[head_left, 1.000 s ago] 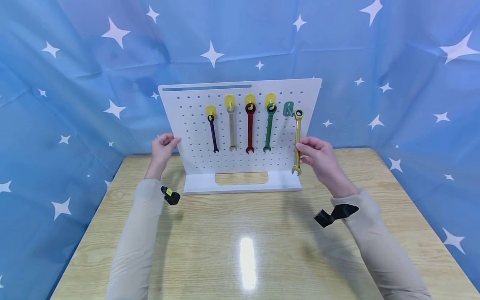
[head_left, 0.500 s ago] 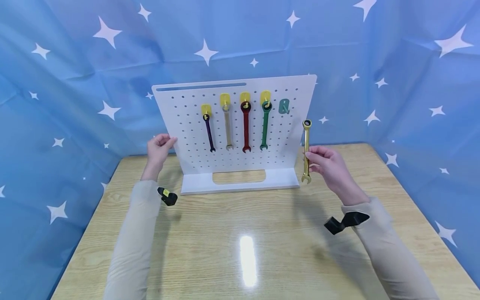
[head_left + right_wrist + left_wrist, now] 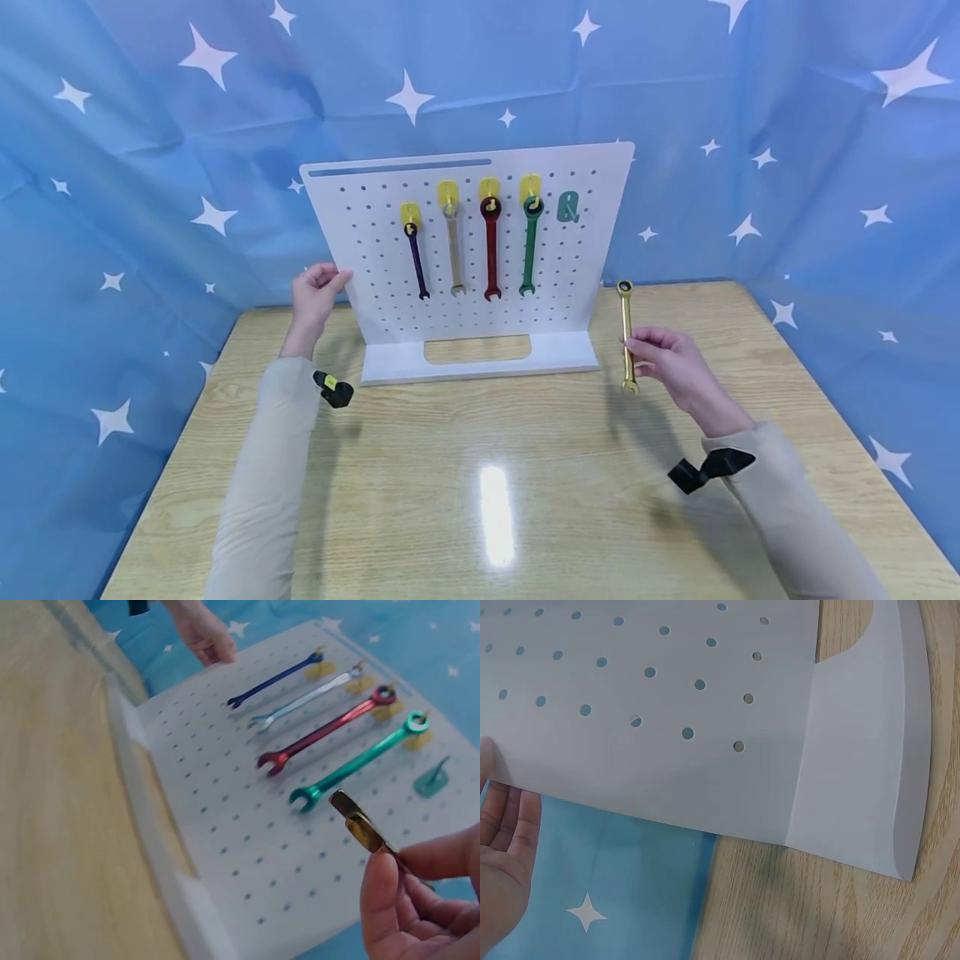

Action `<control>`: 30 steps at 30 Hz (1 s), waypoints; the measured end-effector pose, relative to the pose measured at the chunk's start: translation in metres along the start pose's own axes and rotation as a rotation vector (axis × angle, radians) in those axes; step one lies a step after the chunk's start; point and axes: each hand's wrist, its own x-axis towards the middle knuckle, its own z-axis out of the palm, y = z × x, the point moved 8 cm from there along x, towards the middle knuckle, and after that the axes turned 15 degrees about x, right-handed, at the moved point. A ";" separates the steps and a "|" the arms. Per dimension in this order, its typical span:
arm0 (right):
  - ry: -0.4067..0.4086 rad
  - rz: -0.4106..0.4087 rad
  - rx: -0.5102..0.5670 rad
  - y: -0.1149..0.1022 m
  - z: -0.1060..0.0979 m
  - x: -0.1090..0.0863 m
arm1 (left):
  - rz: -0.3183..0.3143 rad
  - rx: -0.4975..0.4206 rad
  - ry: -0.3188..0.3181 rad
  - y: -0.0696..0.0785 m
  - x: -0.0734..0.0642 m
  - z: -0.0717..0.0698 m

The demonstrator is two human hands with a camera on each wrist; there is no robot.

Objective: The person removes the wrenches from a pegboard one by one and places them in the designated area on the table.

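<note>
At the right of the head view, my right hand (image 3: pixel 675 371) pinches a gold combination wrench (image 3: pixel 627 321) between thumb and fingers. The wrench stands nearly upright, ring end up, apart from the white pegboard (image 3: pixel 585 275). In the right wrist view its open end (image 3: pixel 360 825) points toward the camera. My left hand (image 3: pixel 310 302) grips the pegboard's left edge, thumb in front and fingers behind. Hanging from yellow hooks are a dark blue wrench (image 3: pixel 417 265), a silver wrench (image 3: pixel 454 254), a red wrench (image 3: pixel 492 250) and a green wrench (image 3: pixel 529 250). A green hook (image 3: pixel 567 207) holds nothing.
The pegboard's foot (image 3: pixel 562 354), with a wide cutout, stands on a wood-grain table (image 3: pixel 420 483). A blue star-patterned curtain (image 3: pixel 480 75) hangs behind and at both sides. Each wrist carries a black camera mount (image 3: pixel 708 469).
My right hand has drawn the gold wrench away from beside the green hook, moving it right and down past the board's edge. The left hand keeps its hold; the head view has shifted slightly.
</note>
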 end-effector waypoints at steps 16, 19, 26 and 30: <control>0.037 0.164 -0.117 0.062 -0.034 -0.021 | 0.027 0.003 0.015 0.005 0.001 -0.001; 0.033 0.191 -0.122 0.071 -0.036 -0.023 | 0.037 -0.002 0.017 0.005 0.002 0.000; 0.032 0.247 -0.186 0.085 -0.039 -0.027 | 0.047 -0.015 0.024 0.004 0.001 0.000; 0.024 0.265 -0.194 0.090 -0.040 -0.028 | 0.039 -0.021 0.025 0.002 0.001 0.000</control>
